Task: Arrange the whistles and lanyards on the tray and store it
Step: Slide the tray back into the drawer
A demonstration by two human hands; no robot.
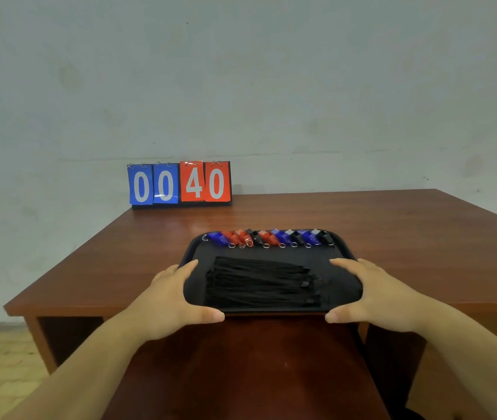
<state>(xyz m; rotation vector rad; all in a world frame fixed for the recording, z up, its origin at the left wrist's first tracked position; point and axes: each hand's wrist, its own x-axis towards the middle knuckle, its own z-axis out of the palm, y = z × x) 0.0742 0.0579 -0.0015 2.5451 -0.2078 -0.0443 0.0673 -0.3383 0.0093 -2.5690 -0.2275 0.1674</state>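
Observation:
A black tray (342,268) sits at the near edge of a brown wooden desk. Along its far rim lies a row of several blue, red and black whistles (268,237) with metal rings. A neat bundle of black lanyards (259,283) lies across the tray's middle. My left hand (174,295) grips the tray's near left corner, fingers over the side rim and thumb under the front edge. My right hand (374,295) grips the near right corner the same way.
A flip scoreboard (179,184) reading 00 in blue and 40 in red stands at the desk's (392,231) back left against the pale wall. Dark open space shows under the desk at left. A reddish-brown surface lies below my forearms.

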